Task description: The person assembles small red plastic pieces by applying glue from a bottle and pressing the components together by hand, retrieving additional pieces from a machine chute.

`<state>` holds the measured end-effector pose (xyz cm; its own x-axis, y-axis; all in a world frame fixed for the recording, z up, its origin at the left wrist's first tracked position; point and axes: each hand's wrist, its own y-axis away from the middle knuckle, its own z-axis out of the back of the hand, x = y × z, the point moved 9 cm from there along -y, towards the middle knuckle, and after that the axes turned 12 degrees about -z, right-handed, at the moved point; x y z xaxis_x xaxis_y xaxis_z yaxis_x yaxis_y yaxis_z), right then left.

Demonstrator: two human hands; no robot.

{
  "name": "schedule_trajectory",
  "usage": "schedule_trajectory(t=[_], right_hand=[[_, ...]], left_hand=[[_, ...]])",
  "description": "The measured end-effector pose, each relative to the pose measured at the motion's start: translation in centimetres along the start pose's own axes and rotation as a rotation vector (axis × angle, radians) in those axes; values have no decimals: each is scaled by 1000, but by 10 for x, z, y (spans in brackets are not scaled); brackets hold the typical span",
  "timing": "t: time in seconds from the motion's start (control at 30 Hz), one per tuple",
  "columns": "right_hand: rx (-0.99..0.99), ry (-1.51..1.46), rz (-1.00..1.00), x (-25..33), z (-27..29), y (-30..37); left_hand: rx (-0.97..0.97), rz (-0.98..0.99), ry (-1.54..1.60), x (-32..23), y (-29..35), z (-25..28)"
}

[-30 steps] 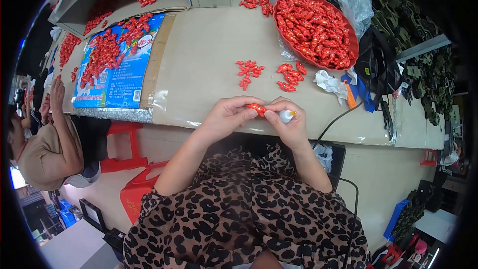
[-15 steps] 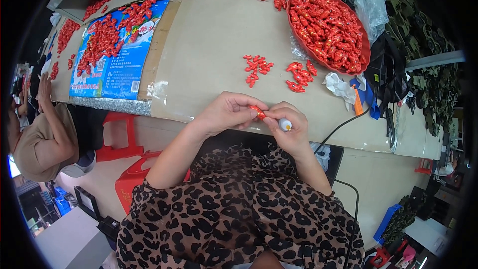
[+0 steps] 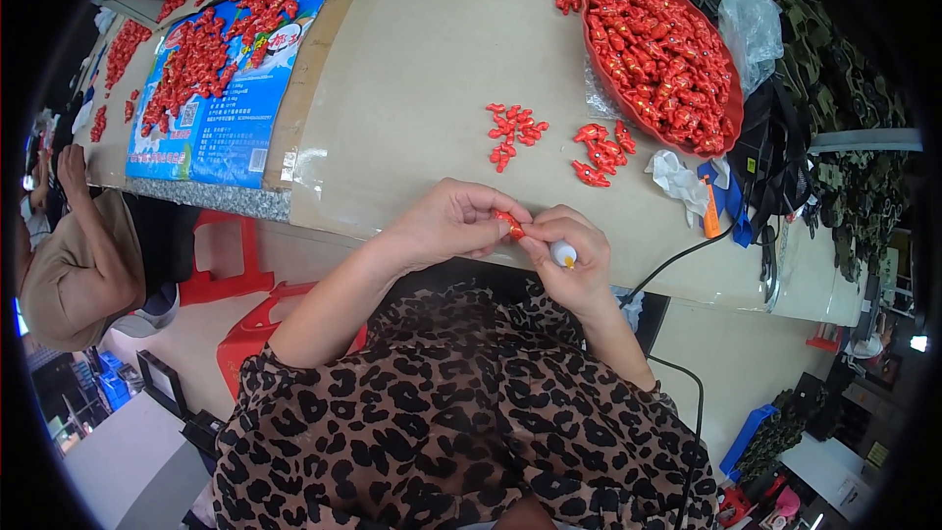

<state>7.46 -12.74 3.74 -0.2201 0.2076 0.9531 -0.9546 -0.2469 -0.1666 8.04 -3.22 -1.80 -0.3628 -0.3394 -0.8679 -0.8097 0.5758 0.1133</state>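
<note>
Between thumb and fingertips my left hand pinches a small shiny red figurine with tiny gold marks. My right hand is closed around a small white bottle with a yellow tip, and its thumb and forefinger also touch the figurine. Both hands are at the table's near edge. Beyond them lie two loose groups of the same red pieces, a left group and a right group. A red scalloped tray, heaped with many more, stands at the back right.
Crumpled white tissue, an orange-handled tool and a black cable lie on the right. At the left, a blue printed sheet carries more red pieces. Another person sits at the table's left end near red stools.
The view has shifted slightly, so the table items appear a little to the right. My hands keep the same hold, fingers barely moved. The other person's raised hand has lowered.
</note>
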Motion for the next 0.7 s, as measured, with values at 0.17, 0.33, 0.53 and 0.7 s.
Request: schedule_trajectory(t=[0.17, 0.33, 0.53, 0.7], right_hand=[[2, -5, -7, 0, 0, 0], [-2, -7, 20, 1, 0, 0], [-8, -10, 10, 2, -1, 0], [-22, -2, 4, 1, 0, 0]], left_hand=[[11, -7, 3, -1, 0, -1], [-7, 8, -7, 1, 0, 0], [-7, 4, 21, 1, 0, -1], [-7, -17, 1, 2, 0, 0]])
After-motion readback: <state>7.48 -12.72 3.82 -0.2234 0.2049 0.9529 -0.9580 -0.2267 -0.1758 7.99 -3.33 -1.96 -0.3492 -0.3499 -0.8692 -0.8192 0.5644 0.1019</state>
